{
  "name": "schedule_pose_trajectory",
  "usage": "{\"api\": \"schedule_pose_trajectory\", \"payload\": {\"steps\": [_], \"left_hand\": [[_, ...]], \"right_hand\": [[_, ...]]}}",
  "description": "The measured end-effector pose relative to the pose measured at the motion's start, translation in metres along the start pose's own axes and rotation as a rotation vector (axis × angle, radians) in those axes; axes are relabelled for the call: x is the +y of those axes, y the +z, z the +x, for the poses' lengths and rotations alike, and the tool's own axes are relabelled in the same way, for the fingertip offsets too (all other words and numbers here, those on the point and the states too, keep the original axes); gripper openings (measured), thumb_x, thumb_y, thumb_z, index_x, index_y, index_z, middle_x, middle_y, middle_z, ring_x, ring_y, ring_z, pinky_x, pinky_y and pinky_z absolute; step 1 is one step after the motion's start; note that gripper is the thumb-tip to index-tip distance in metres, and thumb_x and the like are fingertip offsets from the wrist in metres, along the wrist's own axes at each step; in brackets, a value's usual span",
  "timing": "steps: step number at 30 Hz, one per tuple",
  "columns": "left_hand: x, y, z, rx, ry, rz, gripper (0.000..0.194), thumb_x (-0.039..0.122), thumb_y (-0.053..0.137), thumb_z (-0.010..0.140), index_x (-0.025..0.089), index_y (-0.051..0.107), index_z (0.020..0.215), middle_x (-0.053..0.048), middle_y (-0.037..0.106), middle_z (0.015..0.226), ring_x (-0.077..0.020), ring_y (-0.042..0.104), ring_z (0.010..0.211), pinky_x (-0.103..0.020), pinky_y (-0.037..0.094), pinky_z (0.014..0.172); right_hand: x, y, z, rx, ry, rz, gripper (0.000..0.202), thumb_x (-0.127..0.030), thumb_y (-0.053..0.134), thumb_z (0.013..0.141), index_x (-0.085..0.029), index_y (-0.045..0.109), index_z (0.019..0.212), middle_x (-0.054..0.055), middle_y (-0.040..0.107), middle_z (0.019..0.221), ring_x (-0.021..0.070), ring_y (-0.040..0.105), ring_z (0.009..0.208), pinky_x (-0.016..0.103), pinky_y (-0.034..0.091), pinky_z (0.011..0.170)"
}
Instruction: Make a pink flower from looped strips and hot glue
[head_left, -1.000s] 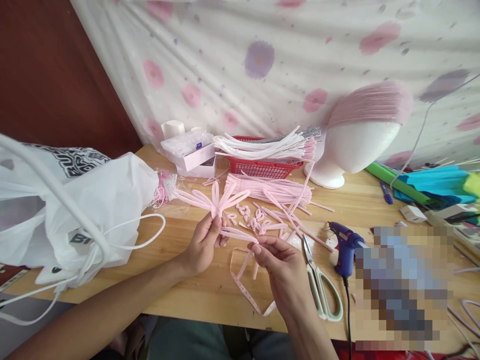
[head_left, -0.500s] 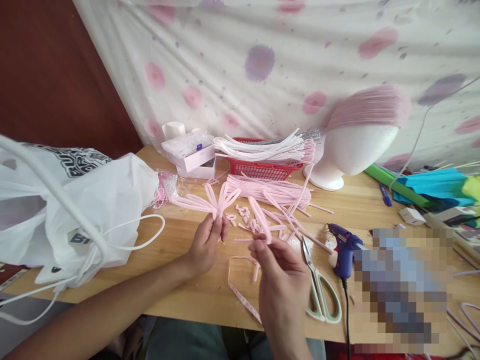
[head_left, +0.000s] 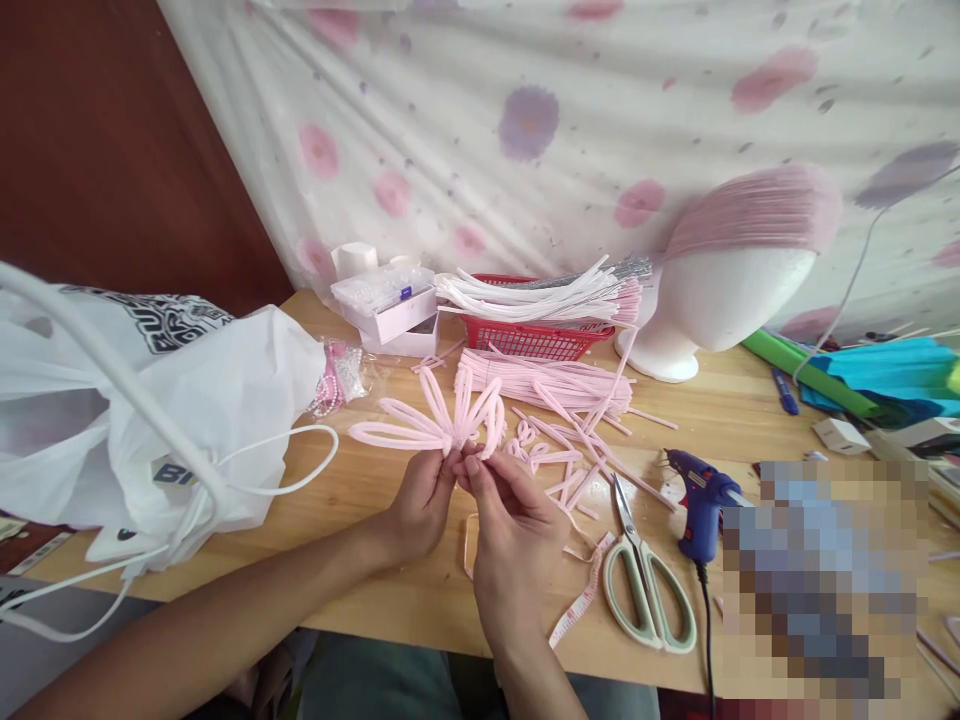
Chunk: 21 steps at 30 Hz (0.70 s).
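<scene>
Pinched in my left hand is the base of a cluster of pink pipe cleaner loops, fanned out like petals. My right hand grips another pink pipe cleaner loop by its lower end, held right against the cluster's base. The fingertips of both hands meet there and hide the join. Just beyond lie short twisted pink pieces and loose pink stems. A bundle of pink pipe cleaners lies behind them.
Scissors and a blue glue gun lie to the right, with a tape measure nearer. A red basket of white stems stands behind, beside a foam head. White bags and a cable crowd the left.
My right hand has moved left, bringing its pink loop against the base of the cluster in my left hand. The view has shifted slightly.
</scene>
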<state>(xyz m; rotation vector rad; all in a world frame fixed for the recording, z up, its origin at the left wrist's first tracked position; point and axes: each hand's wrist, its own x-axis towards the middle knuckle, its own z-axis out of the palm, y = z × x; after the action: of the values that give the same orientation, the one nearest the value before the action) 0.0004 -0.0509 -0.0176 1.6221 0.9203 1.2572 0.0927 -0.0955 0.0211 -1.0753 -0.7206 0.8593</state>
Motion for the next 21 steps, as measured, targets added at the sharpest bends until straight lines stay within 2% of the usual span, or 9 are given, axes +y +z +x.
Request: {"api": "schedule_pose_trajectory", "payload": {"steps": [3, 5, 7, 9, 11, 13, 16, 21], "left_hand": [[0.005, 0.000, 0.001, -0.020, -0.021, 0.019, 0.048, 0.053, 0.038, 0.102, 0.018, 0.066, 0.085, -0.006, 0.067, 0.078, -0.0197, 0.061, 0.073, -0.031, 0.049, 0.073], [0.008, 0.000, 0.000, -0.032, -0.024, 0.026, 0.049, 0.054, 0.039, 0.102, 0.018, 0.067, 0.085, -0.006, 0.067, 0.076, -0.0194, 0.060, 0.071, -0.031, 0.049, 0.071], [0.009, 0.000, 0.000, -0.042, -0.028, 0.011, 0.050, 0.055, 0.039, 0.101, 0.018, 0.068, 0.085, -0.005, 0.066, 0.072, -0.0194, 0.060, 0.069, -0.031, 0.050, 0.070], [0.007, 0.001, -0.001, -0.038, -0.042, -0.010, 0.050, 0.056, 0.038, 0.101, 0.018, 0.068, 0.085, -0.003, 0.064, 0.067, -0.0190, 0.059, 0.066, -0.031, 0.050, 0.069], [0.005, 0.001, -0.001, -0.031, -0.053, -0.022, 0.049, 0.056, 0.039, 0.101, 0.018, 0.067, 0.088, -0.003, 0.064, 0.066, -0.0183, 0.059, 0.065, -0.030, 0.050, 0.069], [0.004, 0.001, -0.001, -0.018, -0.030, 0.007, 0.049, 0.056, 0.039, 0.101, 0.017, 0.066, 0.089, -0.004, 0.065, 0.070, -0.0181, 0.059, 0.067, -0.030, 0.049, 0.070], [0.005, 0.002, 0.000, 0.004, -0.003, 0.097, 0.052, 0.059, 0.037, 0.100, 0.018, 0.061, 0.080, -0.003, 0.061, 0.070, -0.0175, 0.055, 0.067, -0.029, 0.044, 0.068], [0.005, 0.001, 0.001, -0.024, -0.012, 0.157, 0.051, 0.059, 0.034, 0.101, 0.020, 0.049, 0.072, -0.001, 0.052, 0.067, -0.0166, 0.048, 0.065, -0.029, 0.039, 0.065]], "right_hand": [[0.001, 0.000, 0.000, -0.001, -0.033, -0.021, 0.008, -0.028, 0.080, 0.076, -0.022, 0.081, 0.082, 0.004, 0.074, 0.083, 0.0184, 0.067, 0.079, 0.032, 0.056, 0.074], [0.003, 0.000, 0.001, 0.031, 0.014, 0.028, 0.009, -0.028, 0.083, 0.073, -0.022, 0.080, 0.079, 0.003, 0.072, 0.081, 0.0169, 0.064, 0.077, 0.029, 0.053, 0.071], [0.005, -0.001, 0.003, 0.018, 0.135, 0.112, 0.015, -0.030, 0.086, 0.068, -0.022, 0.079, 0.079, 0.003, 0.071, 0.081, 0.0146, 0.061, 0.074, 0.026, 0.049, 0.067], [0.004, -0.003, 0.006, -0.048, 0.283, 0.224, 0.021, -0.036, 0.087, 0.068, -0.019, 0.078, 0.078, 0.002, 0.068, 0.077, 0.0104, 0.053, 0.065, 0.023, 0.043, 0.059], [0.000, -0.004, 0.011, -0.103, 0.406, 0.341, 0.028, -0.043, 0.085, 0.070, -0.017, 0.073, 0.072, -0.001, 0.060, 0.069, 0.0069, 0.042, 0.057, 0.020, 0.034, 0.051], [-0.005, -0.005, 0.015, -0.109, 0.461, 0.412, 0.035, -0.046, 0.084, 0.069, -0.017, 0.064, 0.064, -0.003, 0.051, 0.062, 0.0057, 0.035, 0.053, 0.020, 0.028, 0.048], [-0.011, -0.007, 0.021, -0.091, 0.456, 0.376, 0.041, -0.042, 0.087, 0.064, -0.018, 0.054, 0.058, -0.006, 0.043, 0.056, 0.0060, 0.033, 0.051, 0.021, 0.027, 0.047], [-0.012, -0.011, 0.027, -0.003, 0.364, 0.279, 0.036, -0.038, 0.088, 0.062, -0.018, 0.058, 0.058, -0.007, 0.041, 0.052, 0.0067, 0.032, 0.051, 0.023, 0.027, 0.049]]}}
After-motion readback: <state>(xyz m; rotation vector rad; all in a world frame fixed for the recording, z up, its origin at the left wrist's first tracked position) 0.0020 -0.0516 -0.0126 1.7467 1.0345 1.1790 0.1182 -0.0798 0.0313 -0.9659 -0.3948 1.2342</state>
